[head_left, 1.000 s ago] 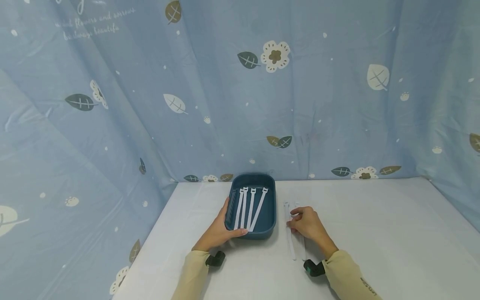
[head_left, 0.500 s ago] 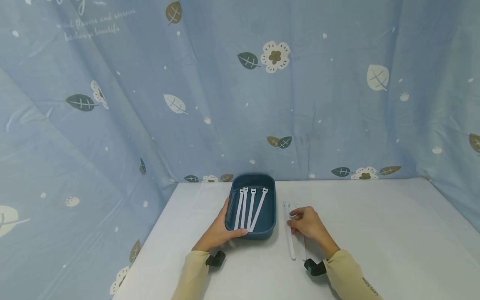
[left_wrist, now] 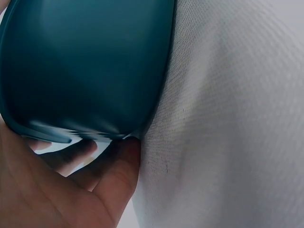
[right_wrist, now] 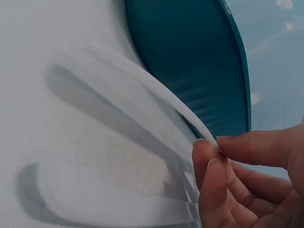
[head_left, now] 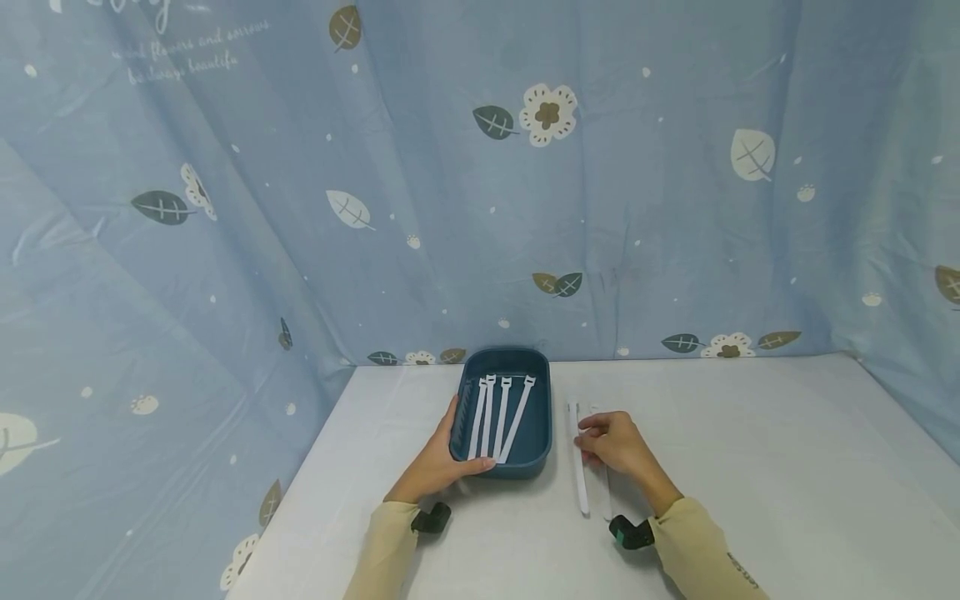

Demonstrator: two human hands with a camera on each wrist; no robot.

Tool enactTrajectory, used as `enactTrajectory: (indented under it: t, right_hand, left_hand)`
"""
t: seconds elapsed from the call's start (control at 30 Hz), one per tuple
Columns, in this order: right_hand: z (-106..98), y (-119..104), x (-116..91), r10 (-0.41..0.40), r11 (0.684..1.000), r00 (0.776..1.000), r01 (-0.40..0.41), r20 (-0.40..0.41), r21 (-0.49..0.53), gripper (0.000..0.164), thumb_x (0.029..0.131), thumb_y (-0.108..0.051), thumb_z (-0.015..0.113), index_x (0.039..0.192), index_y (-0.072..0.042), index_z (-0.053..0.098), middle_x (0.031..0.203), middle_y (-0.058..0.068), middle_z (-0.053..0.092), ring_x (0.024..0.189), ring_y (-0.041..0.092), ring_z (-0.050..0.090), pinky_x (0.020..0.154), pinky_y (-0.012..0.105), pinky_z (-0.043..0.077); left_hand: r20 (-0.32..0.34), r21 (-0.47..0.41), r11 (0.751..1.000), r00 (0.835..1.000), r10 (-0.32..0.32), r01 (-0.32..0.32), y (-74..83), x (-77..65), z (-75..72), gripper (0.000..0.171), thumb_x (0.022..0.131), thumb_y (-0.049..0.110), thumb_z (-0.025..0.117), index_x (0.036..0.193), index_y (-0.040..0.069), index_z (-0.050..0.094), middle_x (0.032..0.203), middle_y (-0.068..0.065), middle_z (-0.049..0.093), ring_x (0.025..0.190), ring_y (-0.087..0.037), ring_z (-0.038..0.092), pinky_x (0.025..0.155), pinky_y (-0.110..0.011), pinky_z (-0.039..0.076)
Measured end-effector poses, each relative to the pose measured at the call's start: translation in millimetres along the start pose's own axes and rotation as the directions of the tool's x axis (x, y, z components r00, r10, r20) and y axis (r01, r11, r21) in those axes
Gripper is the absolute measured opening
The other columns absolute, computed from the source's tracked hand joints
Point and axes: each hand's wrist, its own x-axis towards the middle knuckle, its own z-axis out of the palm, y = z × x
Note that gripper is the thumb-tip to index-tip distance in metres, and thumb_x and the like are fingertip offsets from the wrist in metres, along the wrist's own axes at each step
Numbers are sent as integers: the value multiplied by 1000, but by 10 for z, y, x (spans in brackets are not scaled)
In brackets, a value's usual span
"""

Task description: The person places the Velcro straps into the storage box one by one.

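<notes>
My left hand grips a dark teal plastic bin, thumb over the near rim and fingers along its left wall. In the left wrist view, the fingers curl against the bin's side. Several white cable ties with slotted heads lie in the bin. Right of it, my right hand pinches another white cable tie between thumb and fingertips. This tie arches up over its own shadow in the right wrist view. A second loose cable tie lies flat beside it, partly behind the hand.
A white cloth covers the table. Behind it hangs a blue curtain with printed leaves and flowers, coming down at the table's back edge just past the bin. Black wrist cameras sit at both cuffs.
The pinched cable tie has tilted up off the cloth, its near end shifting slightly. My right hand has barely moved; the left hand and bin stay put.
</notes>
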Motion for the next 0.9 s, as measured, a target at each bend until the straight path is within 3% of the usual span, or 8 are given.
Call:
enactTrajectory:
  t: [0.9]
  right_hand:
    - [-54, 3, 7, -11, 997, 1000, 10, 6, 75, 31, 92, -3, 73, 120, 9, 67, 88, 12, 71, 66, 14, 66, 59, 25, 58]
  left_hand:
    - [7, 5, 1000, 1000, -4, 4, 18, -9, -4, 129, 78, 46, 89, 167, 36, -4, 176, -2, 11, 160, -31, 20, 124, -63, 26]
